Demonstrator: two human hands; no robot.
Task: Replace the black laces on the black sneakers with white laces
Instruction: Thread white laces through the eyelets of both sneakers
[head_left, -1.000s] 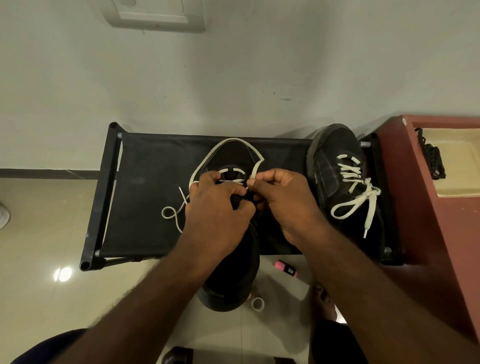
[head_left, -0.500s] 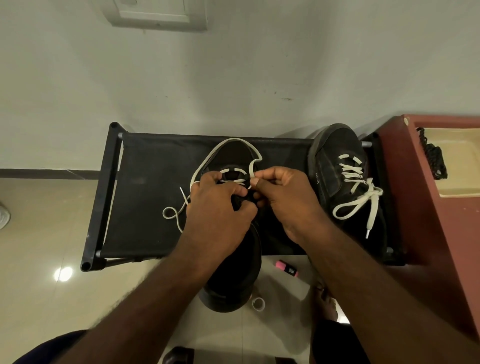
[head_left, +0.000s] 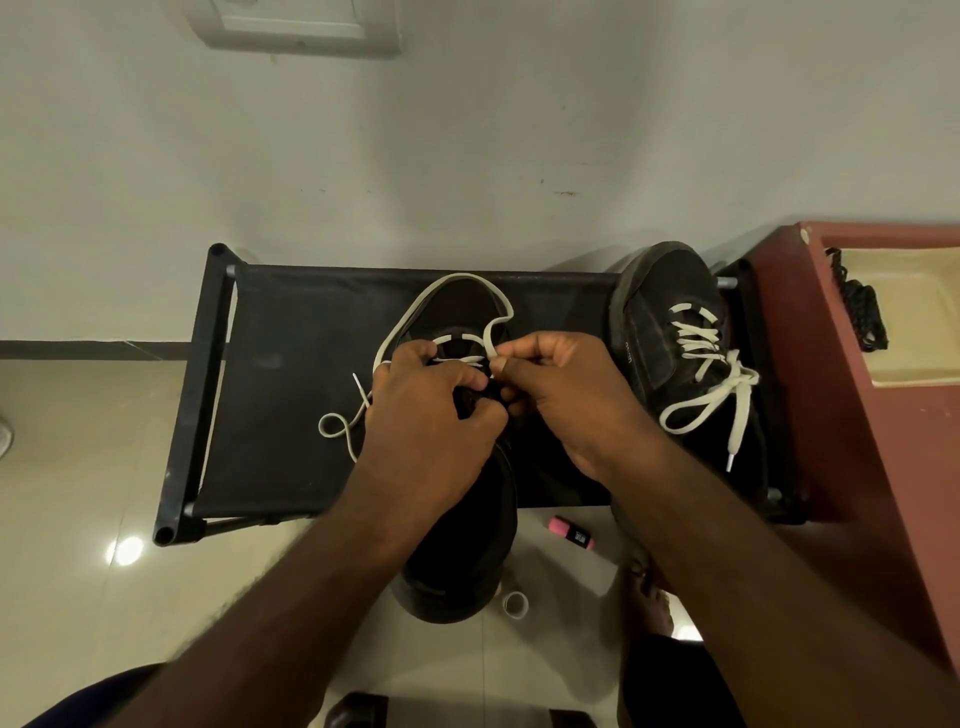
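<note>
1. On the black rack (head_left: 291, 364), the middle sneaker (head_left: 457, 545) lies toe toward the wall, with its heel overhanging the near edge. Only its lowest eyelets carry the white lace (head_left: 447, 283). The left hand (head_left: 426, 421) is curled tight on the sneaker's throat, and the right hand (head_left: 566, 400) pinches a strand of the lace just beside it. The knuckles hide which eyelet is being worked.
2. The long loop draped round the toe could twist or snag as it is drawn through, leaving a flipped crossing.
3. The free end lies coiled on the rack at the left, so pulling one side too far would likely leave unequal tails for the bow.
4. With the heel unsupported, a hard tug might tip the sneaker off the rack toward the floor, where a pink marker (head_left: 571, 532) and a tape roll (head_left: 515, 604) lie.
5. The right sneaker (head_left: 660, 322), already laced and bowed in white, sits at the rack's right end. The black laces (head_left: 862, 312) lie well apart on the red cabinet — out of the way.
</note>
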